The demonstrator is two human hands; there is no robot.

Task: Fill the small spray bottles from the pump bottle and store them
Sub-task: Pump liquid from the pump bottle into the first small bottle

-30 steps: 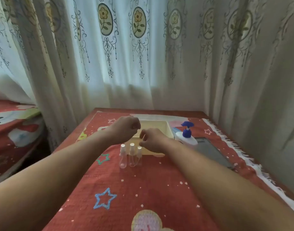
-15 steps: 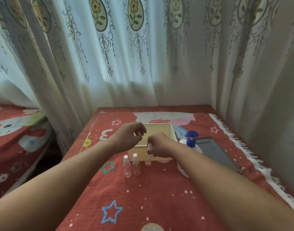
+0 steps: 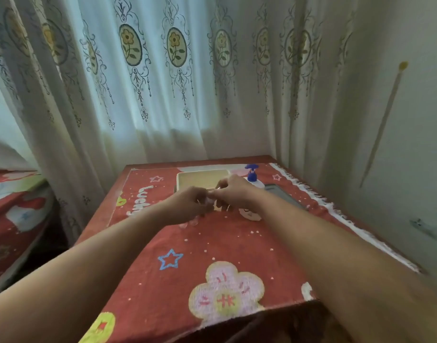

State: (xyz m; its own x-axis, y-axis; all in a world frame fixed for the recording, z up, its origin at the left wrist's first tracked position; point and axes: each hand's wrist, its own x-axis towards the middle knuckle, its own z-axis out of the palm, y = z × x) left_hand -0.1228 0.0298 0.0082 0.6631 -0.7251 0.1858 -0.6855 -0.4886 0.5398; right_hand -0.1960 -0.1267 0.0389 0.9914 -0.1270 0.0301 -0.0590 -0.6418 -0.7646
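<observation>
My left hand [image 3: 187,205] and my right hand [image 3: 233,191] meet in front of the cream box [image 3: 200,176]. Between them they hold one small clear spray bottle [image 3: 210,200]. The left hand's fingers curl round its body and the right hand pinches its top, though blur hides the details. Two more small clear bottles [image 3: 189,223] stand on the red cloth, mostly hidden under my left hand. The white pump bottle with a blue pump [image 3: 252,175] stands right of the box, just behind my right hand.
A dark flat tablet-like slab [image 3: 285,197] lies right of the pump bottle. Patterned curtains hang behind the table and a wall is close on the right. The red cloth [image 3: 212,248] with stars and a flower covers the table. A bed is at the left.
My right hand has lifted the rightmost small bottle off the cloth and my left hand has closed in on it. The camera has tilted and pulled back, so more of the near table shows.
</observation>
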